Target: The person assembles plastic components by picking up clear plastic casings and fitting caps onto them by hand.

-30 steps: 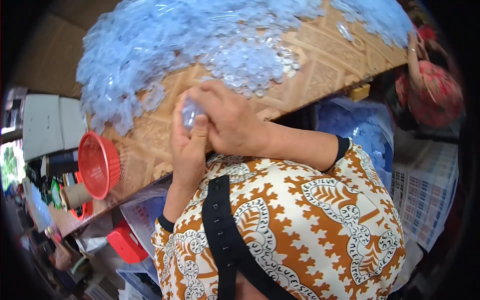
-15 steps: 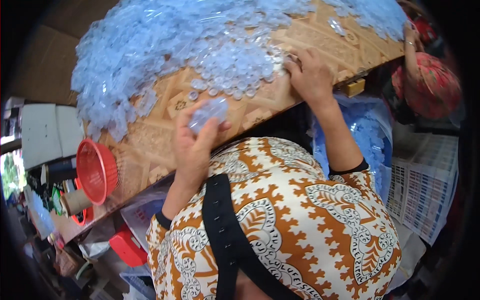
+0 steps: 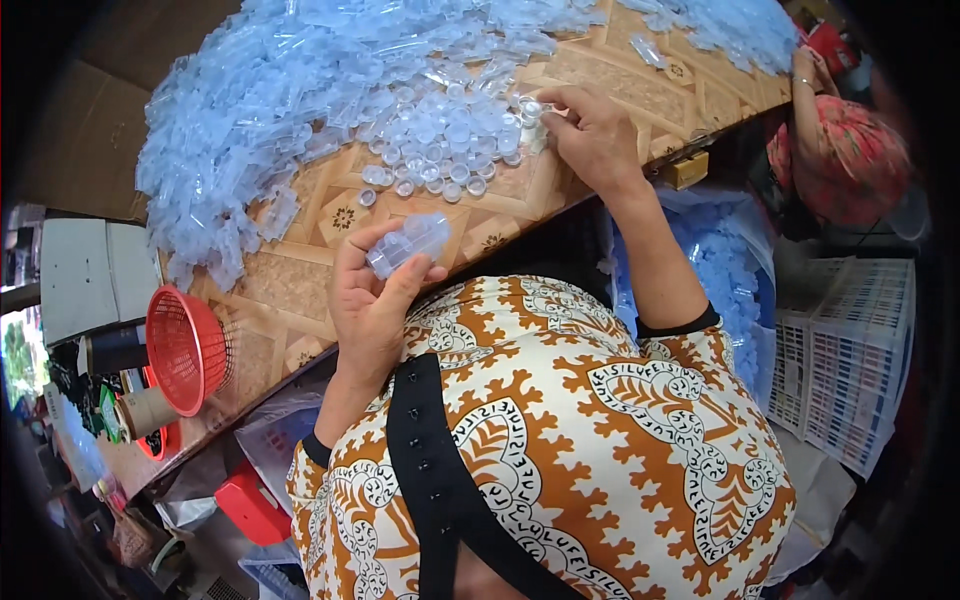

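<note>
Clear plastic piece (image 3: pixel 420 240)'s being pinched in left hand (image 3: pixel 370 308), could slip if oversqueezed; unclear if discs (image 3: pixel 458 133) beside half-curled right hand (image 3: pixel 597 143) are being gripped.

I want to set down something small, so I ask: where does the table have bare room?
Bare tabletop shows between the red basket and the left hand, nearer than the large bluish pile. Another patch lies between the right hand and a loose clear piece. It is crowded under that pile and among the small round pieces.
</note>
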### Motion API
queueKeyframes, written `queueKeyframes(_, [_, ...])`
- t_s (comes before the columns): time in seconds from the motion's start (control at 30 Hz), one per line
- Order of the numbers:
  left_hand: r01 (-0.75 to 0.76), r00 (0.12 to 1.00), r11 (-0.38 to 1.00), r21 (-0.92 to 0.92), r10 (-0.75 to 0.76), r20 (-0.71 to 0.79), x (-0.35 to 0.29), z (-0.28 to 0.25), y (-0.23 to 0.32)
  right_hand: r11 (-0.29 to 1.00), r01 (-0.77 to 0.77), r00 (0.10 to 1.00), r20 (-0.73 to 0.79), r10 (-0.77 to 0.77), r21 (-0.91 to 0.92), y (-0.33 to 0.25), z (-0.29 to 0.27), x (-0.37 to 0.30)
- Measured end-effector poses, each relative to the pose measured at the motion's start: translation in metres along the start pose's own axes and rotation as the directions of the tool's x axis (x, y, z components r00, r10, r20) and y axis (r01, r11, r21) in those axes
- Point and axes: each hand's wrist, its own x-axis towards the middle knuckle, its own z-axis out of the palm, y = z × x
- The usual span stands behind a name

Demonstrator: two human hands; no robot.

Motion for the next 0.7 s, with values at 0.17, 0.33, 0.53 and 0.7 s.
queueKeyframes(0.17, [-0.014, 1.000, 1.000, 0.005, 0.014, -0.011, -0.003, -0.003, 0.000, 0.968, 0.209, 0.978, 0.016, -0.208, -0.138, 0.000, 0.018, 0.004])
queueKeyframes(0.33, [-0.030, 1.000, 1.000, -0.004, 0.030, -0.010, -0.003, 0.002, 0.001, 0.986, 0.134, 0.991, 0.038, -0.130, -0.100, 0.004, 0.017, 0.010])
queueKeyframes(0.53, [-0.048, 0.998, 0.999, 0.023, 0.047, 0.032, -0.005, -0.004, 0.002, 0.998, 0.049, 0.999, 0.025, -0.048, -0.050, -0.005, 0.014, 0.016])
queueKeyframes(0.7, [-0.045, 0.999, 0.998, 0.036, 0.045, 0.010, -0.003, -0.006, 0.002, 0.695, -0.197, 0.926, 0.363, -0.099, 0.692, -0.063, 0.007, -0.006])
